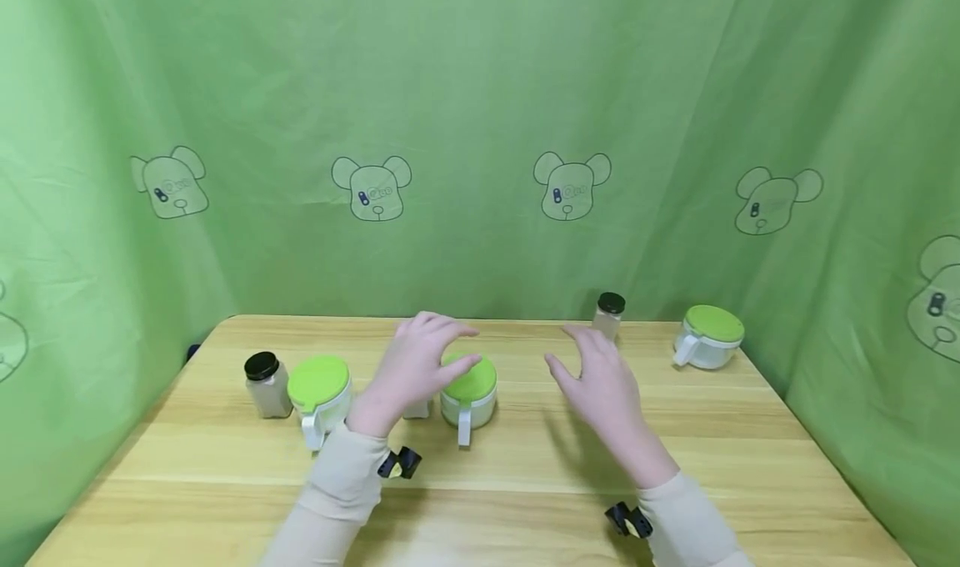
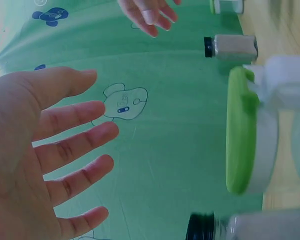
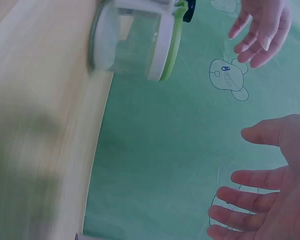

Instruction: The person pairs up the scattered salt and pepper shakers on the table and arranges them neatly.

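My left hand [image 1: 420,365] hovers over the table with fingers spread and relaxed, holding nothing. In the head view it overlaps a green-lidded glass jar with a white handle [image 1: 468,410] and mostly hides another container [image 1: 417,409] behind it. The left wrist view shows that green lid [image 2: 241,130] to the right of the fingers. My right hand [image 1: 600,383] is raised right of that jar, its fingers apart and nothing in them. A small jar with a black lid [image 1: 611,303] stands beyond its fingertips, partly covered by them.
On the left stand a square black-lidded jar [image 1: 267,388] and a second green-lidded jar [image 1: 320,386], its handle toward me. A third green-lidded jar [image 1: 708,338] is at the back right. A green curtain [image 1: 480,242] hangs behind the wooden table [image 1: 525,517].
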Motion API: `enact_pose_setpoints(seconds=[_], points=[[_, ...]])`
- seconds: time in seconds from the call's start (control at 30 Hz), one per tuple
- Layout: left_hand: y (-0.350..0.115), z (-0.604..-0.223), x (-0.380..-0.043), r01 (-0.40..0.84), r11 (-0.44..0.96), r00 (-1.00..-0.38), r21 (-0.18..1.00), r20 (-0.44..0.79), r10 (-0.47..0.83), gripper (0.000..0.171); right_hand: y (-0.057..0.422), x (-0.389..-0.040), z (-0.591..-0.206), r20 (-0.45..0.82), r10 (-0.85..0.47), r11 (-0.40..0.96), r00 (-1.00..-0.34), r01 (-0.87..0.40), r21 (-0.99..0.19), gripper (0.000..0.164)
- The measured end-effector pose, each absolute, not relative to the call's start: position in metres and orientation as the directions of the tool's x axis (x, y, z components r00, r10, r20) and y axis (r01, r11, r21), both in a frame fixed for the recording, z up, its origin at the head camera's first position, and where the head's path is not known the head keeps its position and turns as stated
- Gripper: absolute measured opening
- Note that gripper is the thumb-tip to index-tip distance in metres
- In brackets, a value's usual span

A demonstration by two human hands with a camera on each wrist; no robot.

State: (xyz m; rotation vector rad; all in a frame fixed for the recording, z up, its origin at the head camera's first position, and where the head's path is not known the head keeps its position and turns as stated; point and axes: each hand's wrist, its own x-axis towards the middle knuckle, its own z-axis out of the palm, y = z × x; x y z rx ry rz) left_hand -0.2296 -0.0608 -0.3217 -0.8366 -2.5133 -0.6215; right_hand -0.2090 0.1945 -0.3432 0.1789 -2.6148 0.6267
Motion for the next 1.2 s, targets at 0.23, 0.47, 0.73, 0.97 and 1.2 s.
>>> enact_pose_setpoints(seconds=[0.23, 0.47, 0.73, 0.97, 1.2], points=[[-0.043, -0.318, -0.233, 0.625, 0.725, -0.750, 0.289, 0.480, 0.456, 0.037, 0.214, -0.207, -0.347, 0.449, -0.065, 0.912, -0.891, -0.235, -0.335, 0.053], [-0.016, -0.313, -0.238, 0.596, 0.716, -0.786, 0.363, 0.446, 0.428, 0.037, 0.231, -0.209, -0.346, 0.435, -0.060, 0.926, -0.898, -0.213, -0.312, 0.050], [0.011, -0.314, -0.243, 0.562, 0.681, -0.822, 0.470, 0.412, 0.393, 0.038, 0.249, -0.215, -0.339, 0.428, -0.014, 0.931, -0.903, -0.168, -0.323, 0.053], [0.031, -0.316, -0.248, 0.547, 0.644, -0.835, 0.535, 0.406, 0.371, 0.041, 0.261, -0.221, -0.334, 0.451, 0.015, 0.929, -0.892, -0.155, -0.337, 0.053], [0.050, -0.318, -0.257, 0.521, 0.619, -0.853, 0.588, 0.384, 0.353, 0.045, 0.279, -0.229, -0.336, 0.422, 0.065, 0.917, -0.904, -0.113, -0.382, 0.056]])
